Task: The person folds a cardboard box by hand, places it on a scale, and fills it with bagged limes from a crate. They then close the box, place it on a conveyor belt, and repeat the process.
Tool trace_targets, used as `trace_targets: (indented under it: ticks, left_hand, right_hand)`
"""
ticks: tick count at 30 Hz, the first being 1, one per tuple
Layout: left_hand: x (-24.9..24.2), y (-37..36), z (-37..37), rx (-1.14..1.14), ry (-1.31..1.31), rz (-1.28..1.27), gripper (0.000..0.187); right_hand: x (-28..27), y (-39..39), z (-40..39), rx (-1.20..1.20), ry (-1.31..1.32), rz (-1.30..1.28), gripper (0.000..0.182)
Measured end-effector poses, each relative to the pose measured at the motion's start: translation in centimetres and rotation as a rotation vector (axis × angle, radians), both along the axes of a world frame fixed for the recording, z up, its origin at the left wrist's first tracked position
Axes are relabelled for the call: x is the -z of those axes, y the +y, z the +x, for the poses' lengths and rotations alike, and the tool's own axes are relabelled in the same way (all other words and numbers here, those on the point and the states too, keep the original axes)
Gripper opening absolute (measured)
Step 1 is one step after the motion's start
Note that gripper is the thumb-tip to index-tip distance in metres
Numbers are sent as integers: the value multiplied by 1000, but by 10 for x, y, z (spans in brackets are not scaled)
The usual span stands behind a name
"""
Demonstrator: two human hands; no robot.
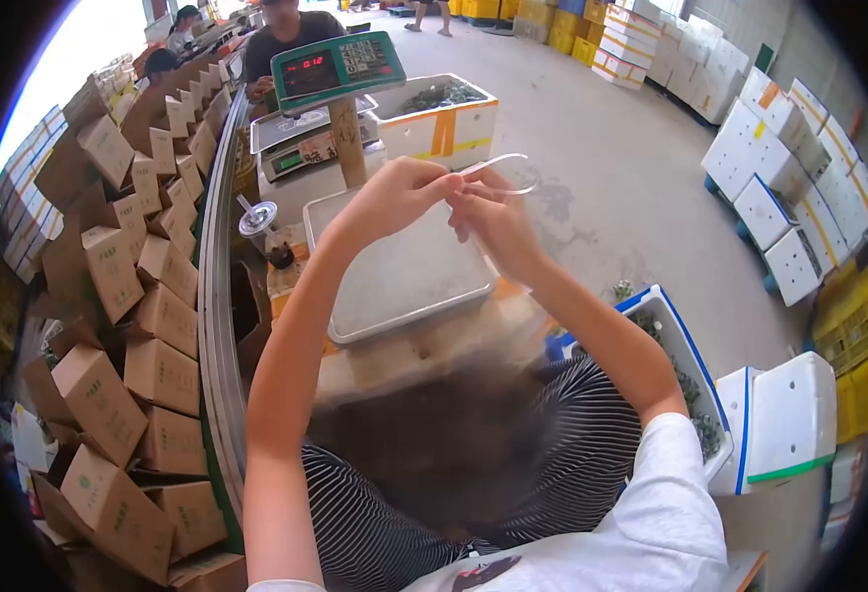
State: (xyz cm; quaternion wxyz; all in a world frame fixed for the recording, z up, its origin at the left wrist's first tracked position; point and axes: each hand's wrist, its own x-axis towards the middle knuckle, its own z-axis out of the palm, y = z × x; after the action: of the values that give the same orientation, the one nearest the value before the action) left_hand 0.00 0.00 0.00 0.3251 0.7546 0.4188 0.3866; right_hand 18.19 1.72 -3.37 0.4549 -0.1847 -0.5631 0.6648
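Both hands are raised over the scale's flat metal tray [409,281]. My left hand [409,192] is closed in a pinch at one end of a thin white strip [498,161]. Against its fingertips, my right hand [496,219] is closed too, pinching the same strip, whose free part curves out in a loop to the right. Whether the strip is a strap or a tie I cannot make out. Behind the hands, a green scale display [338,69] with lit red digits stands on a post [347,143].
Open cardboard boxes [162,375] line the left beyond a metal rail [219,296]. A lidded drink cup [261,225] stands left of the tray. Foam boxes [439,133] [685,365] hold dark greenish contents. Another person [291,35] is behind the display. Foam boxes [759,148] are stacked at right.
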Motion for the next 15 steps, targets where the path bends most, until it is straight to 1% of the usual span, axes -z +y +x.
trace_targets:
  ticks: [2,5,7,8,9,11,12,14,15]
  left_hand:
    - [6,4,2,-38,-15,156,28]
    - [-2,2,7,81,-171,-47,37]
    - [-10,-4,12,50,-181,-28,37]
    - [-15,-7,15,35,-186,-11,37]
    - [-19,-9,18,-43,-138,56,37]
    - [-24,-13,25,-200,-47,188,36]
    - [-27,-15,25,-176,-77,133,36]
    - [-30,-18,24,-131,-139,23,35]
    - [-28,-18,22,-154,-101,38,35]
  right_hand:
    - [3,1,-2,-21,89,-39,18]
    - [-7,-5,1,-117,174,43,17]
    - [-16,-16,-2,-22,110,35,17]
    - [-17,-16,-3,-3,128,10,17]
    - [-19,-16,-4,17,146,-15,17]
    - [-15,-13,-2,-19,231,-93,18]
    - [-15,-12,-1,-44,248,-118,18]
    - [-18,-9,0,-129,184,-107,20]
    - [-18,-9,2,-135,148,-64,20]
